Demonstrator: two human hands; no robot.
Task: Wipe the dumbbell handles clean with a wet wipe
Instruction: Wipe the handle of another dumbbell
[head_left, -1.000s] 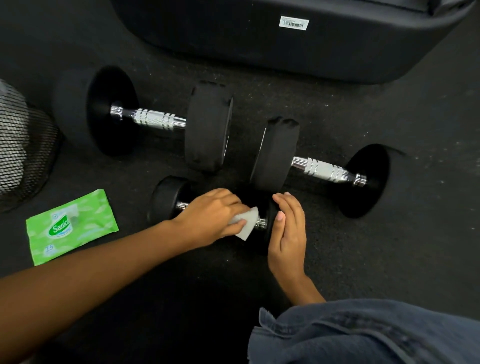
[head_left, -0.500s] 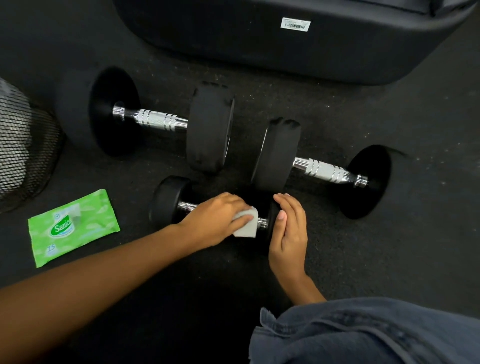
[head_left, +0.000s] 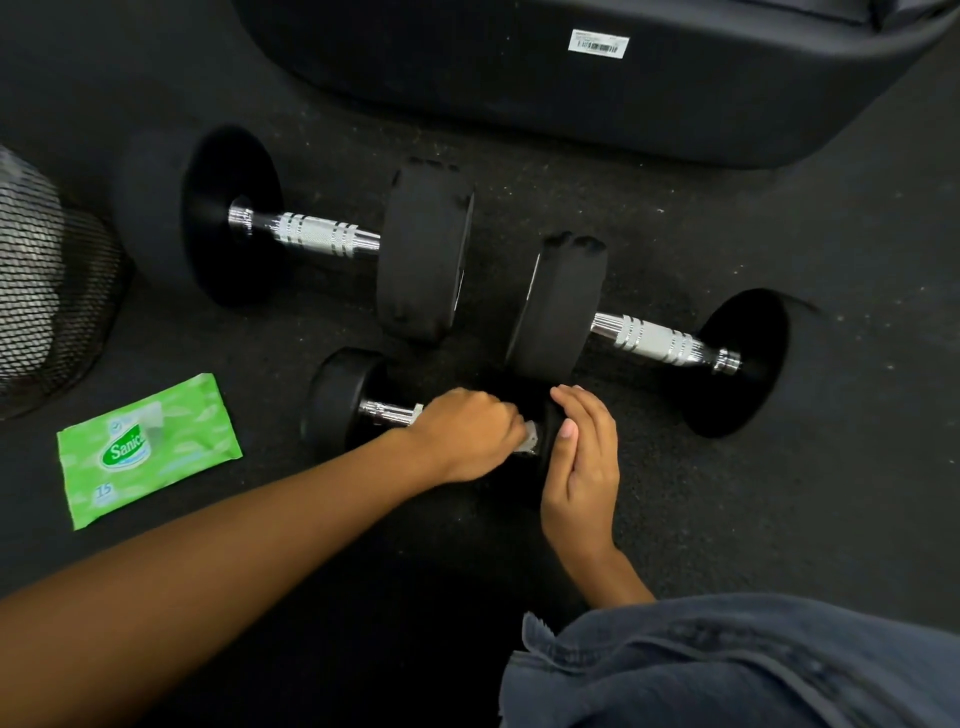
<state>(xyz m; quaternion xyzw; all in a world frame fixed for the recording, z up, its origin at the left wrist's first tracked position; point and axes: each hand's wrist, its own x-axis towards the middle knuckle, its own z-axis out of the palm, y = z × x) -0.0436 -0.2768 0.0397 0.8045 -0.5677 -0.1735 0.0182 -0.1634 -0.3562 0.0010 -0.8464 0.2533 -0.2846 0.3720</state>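
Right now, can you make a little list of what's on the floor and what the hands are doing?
small dumbbell: nearest, being wiped
left hand: closed on white wipe at the handle
right hand: steadying the small dumbbell's right end
big dumbbells: two, one behind-left, one right
wipe packet: green, lying flat, left
mesh bin: far left

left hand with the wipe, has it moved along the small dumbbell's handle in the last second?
Yes. The left hand slid right along the handle toward the right hand, baring more chrome at the left end.

Left grip (head_left: 467, 434) further right, wipe (head_left: 530, 439) seemingly bunched.
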